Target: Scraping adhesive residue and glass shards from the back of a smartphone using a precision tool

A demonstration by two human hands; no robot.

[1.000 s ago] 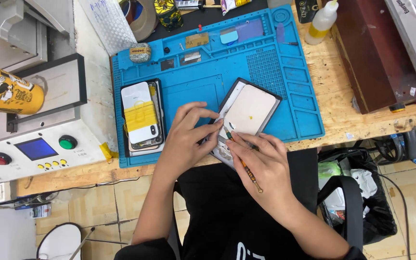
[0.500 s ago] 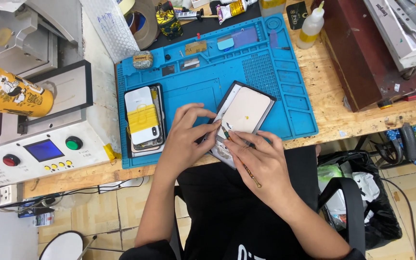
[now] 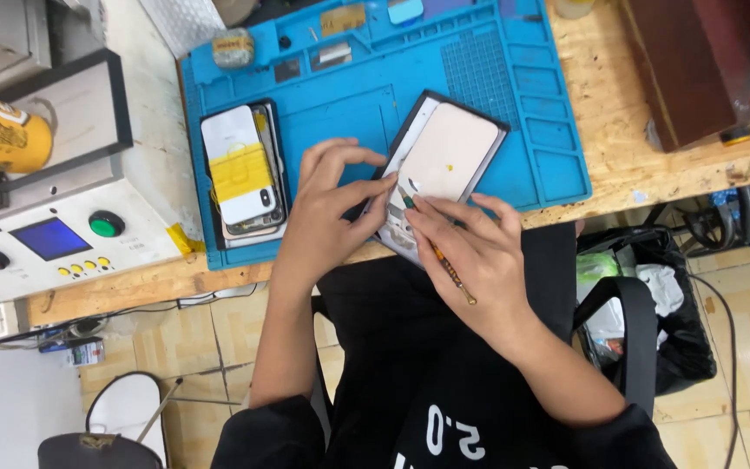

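Note:
An opened phone with a pale back panel and dark frame (image 3: 444, 152) lies tilted at the front edge of the blue work mat (image 3: 340, 104). My left hand (image 3: 327, 208) rests on the phone's left side, fingers pressing its lower edge. My right hand (image 3: 470, 252) grips a thin screwdriver with an orange-brown handle (image 3: 446, 265), its tip set on the phone's lower inner part. A stack of phone parts with a yellow patch (image 3: 243, 178) lies on the mat to the left of my hands.
A white machine with a blue screen, green and red buttons (image 3: 54, 239) stands at the left, with a yellow can (image 3: 2, 130) behind it. A dark brown box (image 3: 696, 69) sits at the right on the wooden bench (image 3: 618, 174). A black bin with rubbish (image 3: 644, 295) stands below.
Both hands stay on the phone in nearly the same pose. The camera has moved closer and the view has shifted.

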